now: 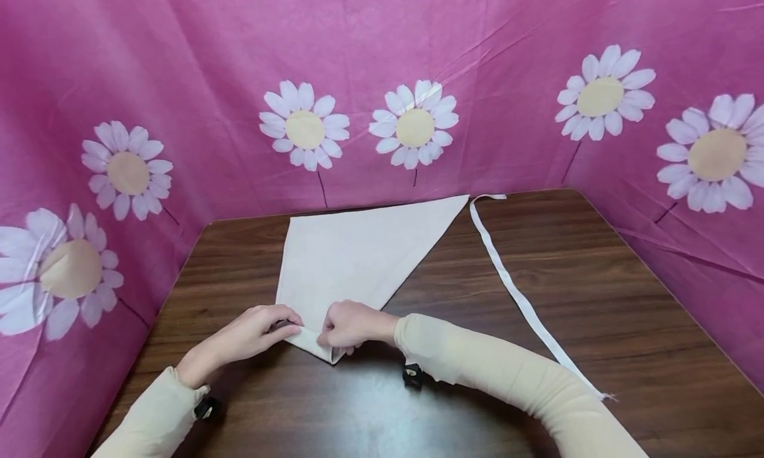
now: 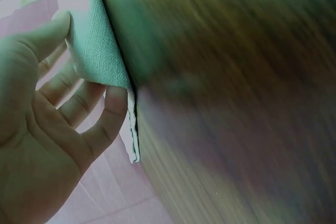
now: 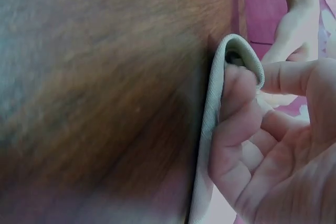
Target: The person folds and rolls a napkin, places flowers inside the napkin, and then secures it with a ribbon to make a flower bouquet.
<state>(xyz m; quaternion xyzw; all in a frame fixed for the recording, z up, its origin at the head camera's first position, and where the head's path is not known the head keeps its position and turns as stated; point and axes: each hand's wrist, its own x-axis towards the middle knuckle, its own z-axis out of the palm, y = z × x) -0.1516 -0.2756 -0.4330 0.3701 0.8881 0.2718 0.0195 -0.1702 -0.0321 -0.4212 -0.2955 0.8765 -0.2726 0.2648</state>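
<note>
A cream-white cloth (image 1: pixel 358 259), folded to a tapering shape with one pointed far corner, lies flat on the table. Its near end is turned up into a narrow fold (image 1: pixel 308 341). My left hand (image 1: pixel 262 329) pinches the left part of that fold, thumb on top; in the left wrist view its fingers reach behind the woven cloth (image 2: pixel 97 51). At the fold's right end, my right hand (image 1: pixel 355 325) grips the cloth. The right wrist view has curled fingers tucked inside the rounded loop of cloth (image 3: pixel 207 124), the thumb against its outside.
A long white strap (image 1: pixel 519 295) with a frayed near end runs along the right side of the brown wooden table (image 1: pixel 382 411). Pink curtains (image 1: pixel 370 20) printed with daisies stand behind and beside the table. Small black devices (image 1: pixel 412 376) sit at both wrists.
</note>
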